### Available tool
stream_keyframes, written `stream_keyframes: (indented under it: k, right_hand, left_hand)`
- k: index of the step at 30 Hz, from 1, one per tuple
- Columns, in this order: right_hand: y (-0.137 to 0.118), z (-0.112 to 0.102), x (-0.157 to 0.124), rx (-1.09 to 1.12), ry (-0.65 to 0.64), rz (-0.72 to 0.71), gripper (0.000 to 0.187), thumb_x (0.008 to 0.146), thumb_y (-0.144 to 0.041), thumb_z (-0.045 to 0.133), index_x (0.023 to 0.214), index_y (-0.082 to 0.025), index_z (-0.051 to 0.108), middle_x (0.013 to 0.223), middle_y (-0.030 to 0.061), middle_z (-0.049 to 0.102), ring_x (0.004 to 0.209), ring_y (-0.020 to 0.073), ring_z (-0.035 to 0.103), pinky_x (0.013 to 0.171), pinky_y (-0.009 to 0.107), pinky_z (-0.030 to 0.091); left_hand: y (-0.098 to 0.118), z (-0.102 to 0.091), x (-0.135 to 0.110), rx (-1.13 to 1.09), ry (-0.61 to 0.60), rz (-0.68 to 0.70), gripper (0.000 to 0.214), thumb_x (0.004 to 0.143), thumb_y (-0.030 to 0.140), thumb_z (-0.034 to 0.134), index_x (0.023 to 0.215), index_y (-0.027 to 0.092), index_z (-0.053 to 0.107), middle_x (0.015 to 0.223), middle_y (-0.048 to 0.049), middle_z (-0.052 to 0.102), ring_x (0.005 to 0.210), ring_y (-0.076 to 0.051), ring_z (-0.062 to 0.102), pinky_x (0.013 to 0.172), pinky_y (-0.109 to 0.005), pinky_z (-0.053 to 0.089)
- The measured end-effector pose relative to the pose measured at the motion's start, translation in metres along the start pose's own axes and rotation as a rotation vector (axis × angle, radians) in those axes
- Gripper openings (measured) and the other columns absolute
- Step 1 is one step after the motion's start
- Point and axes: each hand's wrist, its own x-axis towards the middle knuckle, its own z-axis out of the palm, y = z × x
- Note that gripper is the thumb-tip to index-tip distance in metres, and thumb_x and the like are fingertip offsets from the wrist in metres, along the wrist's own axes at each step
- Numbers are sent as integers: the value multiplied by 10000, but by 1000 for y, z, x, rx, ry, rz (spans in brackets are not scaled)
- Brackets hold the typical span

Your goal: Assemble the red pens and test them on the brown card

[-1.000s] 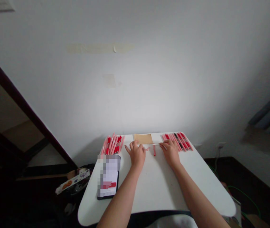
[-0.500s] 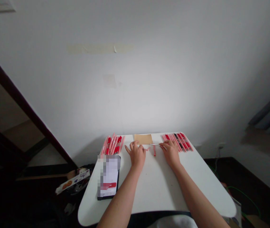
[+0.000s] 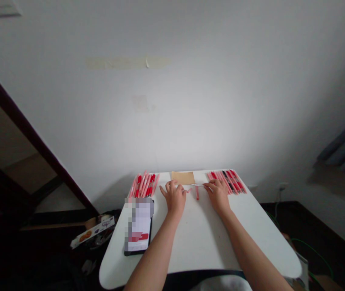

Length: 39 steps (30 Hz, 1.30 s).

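A: What is shown in the head view?

B: A white table (image 3: pixel 202 246) is seen, with a bundle of pens (image 3: pixel 143 186) laid at its far left, a row of pens (image 3: pixel 227 181) at its far right and a brown card (image 3: pixel 183 178) placed between. A phone (image 3: pixel 141 224) is set farther near, at the left.

A: And the hands?

B: In the right hand (image 3: pixel 219 196), a thin white stick (image 3: pixel 198 185) appears to be pinched by the fingertips, its free tip pointed left. In the left hand (image 3: pixel 176 198), the outer fingers are spread; a small pink piece (image 3: pixel 188 190) is seen by the thumb, but whether it is gripped cannot be told. A pink tube (image 3: pixel 197 193) is laid between the hands.

A: Which step is in hand?

B: Small loose parts are being handled, it is judged. For the next move, a steady, light pinch is called for.
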Motion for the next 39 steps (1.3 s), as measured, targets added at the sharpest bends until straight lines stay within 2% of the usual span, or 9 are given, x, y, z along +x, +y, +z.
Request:
stream_keyframes:
  k: [5,10,14,23,28,34,39]
  right_hand:
    - [-3,-1,-1,2,-10,-35,234,913,-337,516,936,-282,742,972,66,624,987,245,461,831,381,345]
    - [-6,-1,-1,2,-35,-81,204,902,-328,544,943,-299,742,989,62,628,1012,251,470,811,375,358]
    - [-8,-1,-1,-2,-48,-122,187,894,-323,562,939,-318,744,986,58,626,1014,247,477,814,369,367]
    - [-11,-4,0,7,-76,-129,183,892,-332,568,943,-327,744,996,61,623,1006,247,479,821,378,384]
    - [-10,-2,-1,16,-57,-146,192,896,-346,562,984,-336,732,989,55,619,996,239,478,824,374,390]
    - [-5,2,-1,22,-27,-111,257,915,-335,515,1088,-285,699,1026,82,603,1014,248,483,845,389,415]
    - [1,5,-1,21,-4,-57,284,920,-346,488,1093,-253,693,1035,95,585,1014,257,487,856,409,418]
  left_hand:
    - [0,1,1,-81,6,-12,198,708,336,736,890,274,692,1217,-49,572,1210,-250,443,1113,-603,193]
    - [2,3,2,-147,-36,13,236,685,327,758,914,309,705,1217,-37,570,1222,-248,442,1117,-575,199]
    - [3,2,1,-171,-65,18,197,709,329,737,905,318,716,1214,-37,567,1217,-242,441,1121,-566,191]
    - [2,2,1,-217,-38,34,92,714,310,734,803,329,725,1182,-8,583,1203,-227,462,1121,-580,196]
    - [4,1,0,-212,-60,29,76,738,311,708,812,308,726,1195,-28,582,1211,-235,458,1119,-577,201]
    - [3,2,1,-219,-3,-12,35,763,294,679,762,262,694,1187,-32,588,1195,-225,474,1107,-592,222]
    - [4,4,0,-186,33,-61,77,795,253,611,747,217,660,1208,-67,577,1203,-242,470,1097,-609,232]
